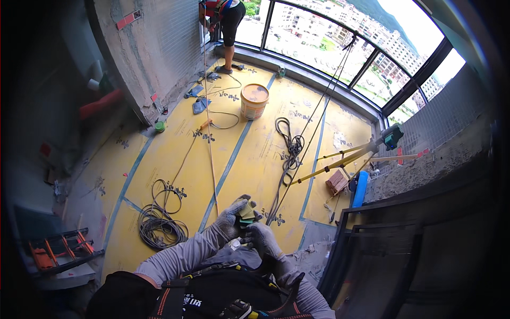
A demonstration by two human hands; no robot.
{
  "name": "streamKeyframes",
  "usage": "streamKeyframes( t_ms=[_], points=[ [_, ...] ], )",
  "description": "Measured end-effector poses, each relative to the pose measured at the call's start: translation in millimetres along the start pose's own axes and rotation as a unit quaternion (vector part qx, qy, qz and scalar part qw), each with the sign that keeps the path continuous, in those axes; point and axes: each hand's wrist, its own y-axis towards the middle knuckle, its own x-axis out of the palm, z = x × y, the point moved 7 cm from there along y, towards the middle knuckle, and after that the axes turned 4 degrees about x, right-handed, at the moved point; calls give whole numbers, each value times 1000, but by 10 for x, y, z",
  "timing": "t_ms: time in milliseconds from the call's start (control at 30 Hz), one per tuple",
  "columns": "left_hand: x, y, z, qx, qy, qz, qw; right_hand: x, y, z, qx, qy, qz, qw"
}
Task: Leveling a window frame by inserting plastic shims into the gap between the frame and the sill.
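Observation:
In grey work gloves, my hands are raised over my lap at the lower middle. My left hand [232, 217] is closed on a small stack of flat yellow and green pieces [246, 211]; what exactly they are is too small to tell. My right hand [262, 236] is just below the stack, its fingers curled toward it and partly hidden, so I cannot tell whether it grips it. A dark bag or cloth [226, 258] lies beneath my forearms, over the yellow floor covering [159, 165].
A coworker [229, 29] stands by the railed window. Around are a bucket [253, 109], coiled cables [162, 228], hanging ropes [289, 143], a yellow tripod [342, 159], a brick block [336, 182], a blue roll [359, 189], tools at the left [64, 250] and dark frames [372, 250] at the right.

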Motion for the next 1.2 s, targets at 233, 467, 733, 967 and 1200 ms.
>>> streamKeyframes(
  t_ms=[233,467,733,967,1200],
  points=[
    [219,2335,725,10,-95,34,995,-199,1058,-2208,-22,-64,92,993],
    [1214,4766,1109,-142,-131,-15,981,-986,1998,-4077,-92,-6,114,989],
    [1821,7131,1440,-165,-128,26,978,-2175,3096,-5690,-206,27,149,967],
    [1977,8823,2347,-73,18,70,995,-2453,4091,-7738,-162,151,29,975],
    [2305,10150,2995,-80,125,21,989,-2772,5082,-9293,-110,99,42,988]
  ],
)
